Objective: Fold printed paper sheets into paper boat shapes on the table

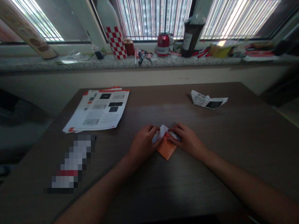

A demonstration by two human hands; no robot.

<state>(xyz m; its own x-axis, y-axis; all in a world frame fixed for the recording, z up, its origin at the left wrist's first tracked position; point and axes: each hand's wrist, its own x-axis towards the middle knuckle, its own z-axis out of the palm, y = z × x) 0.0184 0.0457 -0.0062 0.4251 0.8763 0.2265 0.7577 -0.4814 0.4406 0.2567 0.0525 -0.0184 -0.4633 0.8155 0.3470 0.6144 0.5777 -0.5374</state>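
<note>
A partly folded sheet of paper (167,148), orange with white flaps, lies on the dark table in front of me. My left hand (143,141) grips its left side, with the thumb along the orange face and the fingers curled over the white flap. On the opposite side my right hand (184,138) pinches the right flap between thumb and fingers. The paper's top point sticks up between the two hands. Part of each flap is hidden under my fingers. Farther back on the right stands a folded paper boat-like shape (208,101), white with a dark printed patch.
A stack of printed sheets (98,115) lies at the table's back left. A pixelated, blurred-out object (72,165) is nearer on the left. Along the granite windowsill (147,63) stand a checkered bottle (116,42), a red can (163,45) and a dark cup (190,39).
</note>
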